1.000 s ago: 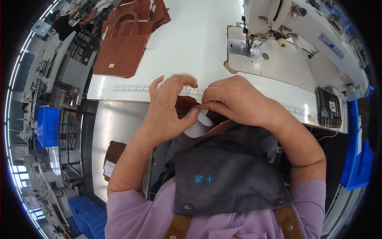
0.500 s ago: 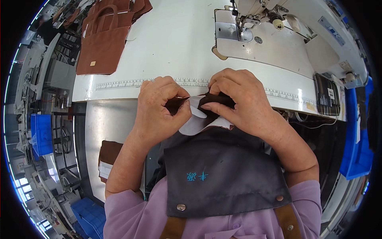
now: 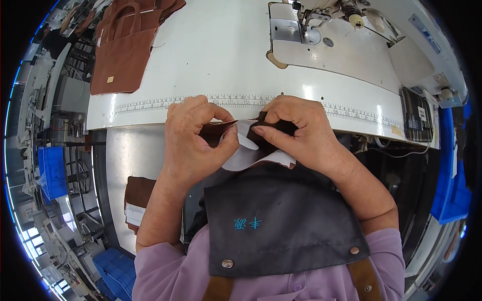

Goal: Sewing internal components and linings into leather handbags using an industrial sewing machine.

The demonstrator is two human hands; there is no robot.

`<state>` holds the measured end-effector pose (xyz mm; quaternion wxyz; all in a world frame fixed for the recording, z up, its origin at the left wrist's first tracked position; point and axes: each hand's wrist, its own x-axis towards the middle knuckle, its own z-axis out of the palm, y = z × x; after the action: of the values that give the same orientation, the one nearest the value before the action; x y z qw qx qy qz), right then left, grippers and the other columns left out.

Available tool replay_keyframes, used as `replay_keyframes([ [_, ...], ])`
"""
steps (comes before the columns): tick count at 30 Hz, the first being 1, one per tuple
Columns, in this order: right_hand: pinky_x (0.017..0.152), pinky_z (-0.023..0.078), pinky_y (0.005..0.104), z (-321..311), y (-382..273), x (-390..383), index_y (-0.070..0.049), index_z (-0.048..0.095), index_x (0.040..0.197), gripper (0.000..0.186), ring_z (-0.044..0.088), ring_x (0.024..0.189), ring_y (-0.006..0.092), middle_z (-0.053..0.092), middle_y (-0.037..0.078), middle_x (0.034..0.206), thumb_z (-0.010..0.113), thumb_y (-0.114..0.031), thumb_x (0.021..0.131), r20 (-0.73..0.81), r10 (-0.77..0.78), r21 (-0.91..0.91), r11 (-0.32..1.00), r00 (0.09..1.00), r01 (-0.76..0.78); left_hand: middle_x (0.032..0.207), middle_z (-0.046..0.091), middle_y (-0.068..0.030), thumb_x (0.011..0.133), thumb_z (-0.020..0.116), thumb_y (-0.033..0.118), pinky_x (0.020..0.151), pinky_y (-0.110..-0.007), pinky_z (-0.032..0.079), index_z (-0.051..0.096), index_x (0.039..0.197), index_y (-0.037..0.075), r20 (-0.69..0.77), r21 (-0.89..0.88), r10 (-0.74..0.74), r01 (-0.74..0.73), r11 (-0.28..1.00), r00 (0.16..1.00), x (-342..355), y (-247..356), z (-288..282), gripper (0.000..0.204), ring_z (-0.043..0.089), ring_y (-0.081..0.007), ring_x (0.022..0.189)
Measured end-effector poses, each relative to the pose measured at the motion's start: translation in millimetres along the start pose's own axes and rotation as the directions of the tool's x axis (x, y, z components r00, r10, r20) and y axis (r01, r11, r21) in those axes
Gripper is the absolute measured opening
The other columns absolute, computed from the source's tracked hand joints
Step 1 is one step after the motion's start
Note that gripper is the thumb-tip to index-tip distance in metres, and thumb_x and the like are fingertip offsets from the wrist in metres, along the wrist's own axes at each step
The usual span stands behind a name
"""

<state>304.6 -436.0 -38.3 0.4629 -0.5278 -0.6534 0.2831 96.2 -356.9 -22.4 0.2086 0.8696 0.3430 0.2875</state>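
Note:
Between my two hands, at the front edge of the white table, is a brown fabric piece with a whitish backing showing. My left hand pinches its left edge between thumb and forefinger. Dark brown cloth is bunched in my right hand, the thumb pressed against the curled fingers. A whitish flap hangs down between the hands, over my dark apron. Parts of the fabric are hidden behind my fingers.
Brown fabric bag pieces with handles lie at the table's far left. A sewing machine stands at far right. A ruler strip runs along the front edge. More brown pieces rest lower left; blue bins flank the table.
My left hand has shifted slightly left, and the right hand's fingers have closed in a little on the dark cloth. The view has moved slightly.

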Motion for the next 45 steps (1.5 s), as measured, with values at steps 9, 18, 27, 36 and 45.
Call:
replay_keyframes([
  [9,0.059,0.049,0.0316,0,2,2,0.0,0.063,0.081,0.018,0.062,0.065,0.0217,0.065,0.009,0.079,0.08,-0.006,0.081,-0.018,0.009,0.025,1.0,1.0,-0.008,0.072,0.055,-0.0019,0.066,0.073,0.006,0.072,-0.035,0.035,0.067,0.079,0.011,0.021,-0.051,-0.024,0.025,0.998,0.999,2,1,-3,0.015,0.055,-0.0216,0.069],
  [18,0.064,0.052,0.0312,0,0,4,0.0,0.064,0.086,0.015,0.067,0.07,0.0222,0.069,0.01,0.084,0.078,-0.007,0.084,0.0,0.211,0.233,0.951,0.978,-0.205,0.07,0.055,-0.001,0.065,0.073,0.006,0.071,-0.036,0.034,0.067,0.077,0.011,0.024,-0.015,0.032,-0.032,0.999,0.999,3,3,-2,0.014,0.056,-0.0216,0.069],
  [27,0.063,0.053,0.0358,7,-19,24,-0.003,0.07,0.091,0.009,0.067,0.071,0.0263,0.066,0.009,0.081,0.073,-0.009,0.084,0.133,-0.06,-0.018,0.998,0.989,0.062,0.087,0.061,-0.0007,0.069,0.074,0.006,0.078,-0.034,0.04,0.074,0.083,0.011,0.024,-0.083,-0.087,0.089,0.993,0.996,-10,-8,-24,0.014,0.058,-0.0168,0.089],
  [36,0.061,0.053,0.0402,72,-39,52,-0.01,0.07,0.085,0.009,0.068,0.071,0.0283,0.067,0.005,0.08,0.074,-0.015,0.079,0.142,-0.323,-0.13,0.931,0.936,0.341,0.148,0.051,-0.0092,0.094,0.072,0.027,0.112,-0.044,0.035,0.076,0.102,0.012,-0.189,-0.242,-0.311,0.263,0.934,0.931,-75,-44,-44,0.017,0.045,-0.0295,0.137],
  [45,0.063,0.054,0.0378,72,-44,44,-0.008,0.072,0.087,0.011,0.068,0.07,0.0276,0.068,0.006,0.079,0.075,-0.014,0.079,0.18,-0.207,-0.063,0.973,0.962,0.221,0.141,0.059,0.0002,0.098,0.067,0.033,0.118,-0.059,0.005,0.076,0.098,0.016,-0.251,0.022,-0.211,0.223,0.974,0.945,-80,-40,-42,0.019,0.037,-0.03,0.145],
])
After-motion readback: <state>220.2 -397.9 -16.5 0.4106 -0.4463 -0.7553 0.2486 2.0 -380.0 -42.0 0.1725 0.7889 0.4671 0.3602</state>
